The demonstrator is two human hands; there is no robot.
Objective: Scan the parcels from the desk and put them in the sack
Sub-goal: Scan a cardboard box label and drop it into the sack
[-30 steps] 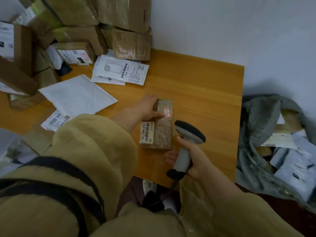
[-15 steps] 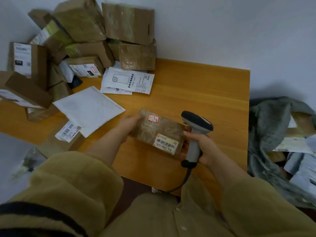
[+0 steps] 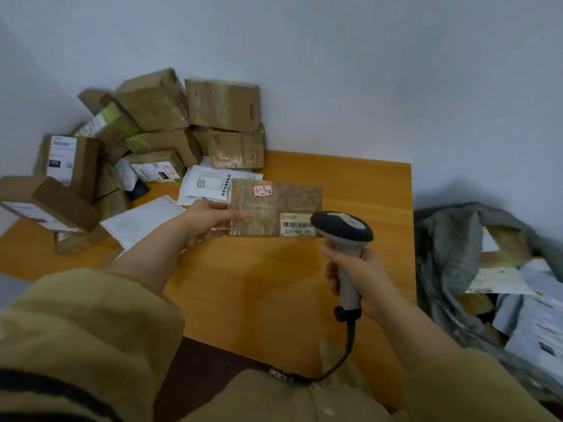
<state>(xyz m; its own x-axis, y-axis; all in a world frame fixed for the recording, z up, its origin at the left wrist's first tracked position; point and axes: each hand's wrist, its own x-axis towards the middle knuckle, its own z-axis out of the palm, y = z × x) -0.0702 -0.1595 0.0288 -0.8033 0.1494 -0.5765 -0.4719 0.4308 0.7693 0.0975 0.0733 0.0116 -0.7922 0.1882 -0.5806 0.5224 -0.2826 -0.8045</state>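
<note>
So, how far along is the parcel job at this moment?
Done: several parcels already lie in the grey sack at the right. In hand: the left hand holds up a flat brown parcel, its barcode label facing the scanner gripped by the right hand; whether it has been scanned I cannot tell. Left: a pile of boxes and white mailers on the desk wait for scanning.

I see a loose mustard-khaki coat: the left sleeve (image 3: pixel 91 324) is crossed by a dark band (image 3: pixel 45 388), and the right sleeve (image 3: pixel 475 388) is plain. Both cuffs end short of the wrists, forearms bare.
</note>
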